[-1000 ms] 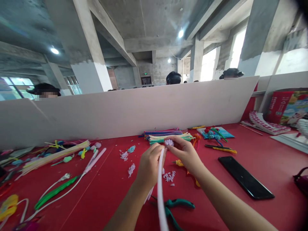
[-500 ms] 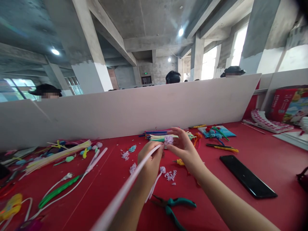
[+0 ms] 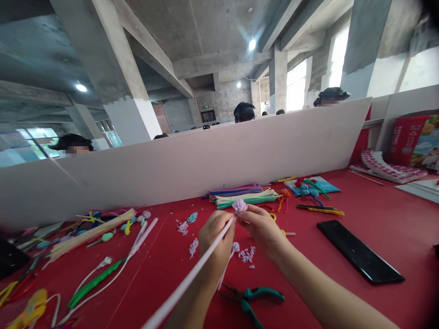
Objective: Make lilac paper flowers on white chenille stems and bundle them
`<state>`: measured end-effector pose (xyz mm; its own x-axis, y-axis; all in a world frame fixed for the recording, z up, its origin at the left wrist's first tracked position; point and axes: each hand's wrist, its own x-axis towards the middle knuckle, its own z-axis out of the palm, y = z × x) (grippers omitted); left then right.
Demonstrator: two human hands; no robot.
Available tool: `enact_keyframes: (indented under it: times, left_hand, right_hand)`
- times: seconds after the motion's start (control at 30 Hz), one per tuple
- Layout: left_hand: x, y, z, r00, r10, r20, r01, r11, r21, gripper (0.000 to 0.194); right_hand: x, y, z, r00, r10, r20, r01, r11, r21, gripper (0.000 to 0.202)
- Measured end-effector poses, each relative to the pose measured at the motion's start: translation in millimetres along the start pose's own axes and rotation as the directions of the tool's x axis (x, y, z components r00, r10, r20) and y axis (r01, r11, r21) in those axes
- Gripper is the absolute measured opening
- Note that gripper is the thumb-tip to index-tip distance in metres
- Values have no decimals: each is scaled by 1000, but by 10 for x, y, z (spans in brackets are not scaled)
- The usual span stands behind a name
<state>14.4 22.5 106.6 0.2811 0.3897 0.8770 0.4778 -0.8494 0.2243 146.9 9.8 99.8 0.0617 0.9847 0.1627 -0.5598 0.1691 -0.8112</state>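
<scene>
Closed round a long pale lilac stem [image 3: 202, 267], apparently a pipe cleaner, my left hand [image 3: 215, 237] is at the centre of the head view. At the stem's upper end sits a small lilac flower [image 3: 239, 205] built of short pieces. My right hand [image 3: 262, 226] pinches at the lower right of that flower, its thumb and fingers drawn together. Below the hands, a second lilac flower [image 3: 236, 247] on a stem lies beside a scatter of lilac bits [image 3: 247, 256]. Teal-handled pliers [image 3: 252, 294] rest nearer to me, jaws pointing left.
Bundled pipe cleaners [image 3: 247, 196] lie beyond my hands on the red table [image 3: 151, 278]. A black phone [image 3: 360, 251] is at right. Leftward are a green-handled tool [image 3: 92, 284], white cords and a yellow hot-glue gun [image 3: 34, 310]. A white partition [image 3: 185, 164] stands behind; people sit beyond it.
My right hand's fingers have come together, from spread beside the flower to pinching at its base. The flower has turned slightly and shows more upright. The whole view has tilted a little.
</scene>
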Motion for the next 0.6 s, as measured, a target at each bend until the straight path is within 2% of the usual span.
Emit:
enact_keyframes:
  times: [0.13,0.23,0.3,0.37,0.4,0.43,0.5,0.57,0.6]
  left_hand:
    - [103,51,-38,995,99,-10,-98,992,80,12]
    - [216,66,-42,991,89,102,-103,985,138,15]
    - [275,66,-20,987,-12,161,-2,996,85,14]
    - [301,59,16,961,-201,188,217,974,-66,10]
    - [301,52,34,923,-310,227,352,919,-177,8]
    - [296,42,50,864,-408,296,488,822,-293,8]
    - [277,8,69,710,-522,473,704,532,-470,15]
    - [259,-44,74,579,-553,599,802,254,-541,20]
    - [251,-76,74,537,-565,626,817,165,-552,20]
  right_hand:
    - [52,-5,13,998,-36,-47,37,999,17,15]
    - [112,-24,12,995,-53,-84,56,998,31,14]
    - [143,-40,-4,995,-54,-88,57,998,38,13]
    - [161,-53,-34,996,-51,-72,54,998,40,12]
    - [166,-59,-53,997,-50,-62,52,998,41,11]
    - [169,-63,-73,997,-48,-52,50,998,41,11]
    - [173,-70,-110,999,-42,-33,43,998,36,11]
    - [181,-74,-133,1000,-31,-6,31,999,25,12]
    - [186,-73,-138,1000,-25,15,24,1000,14,12]
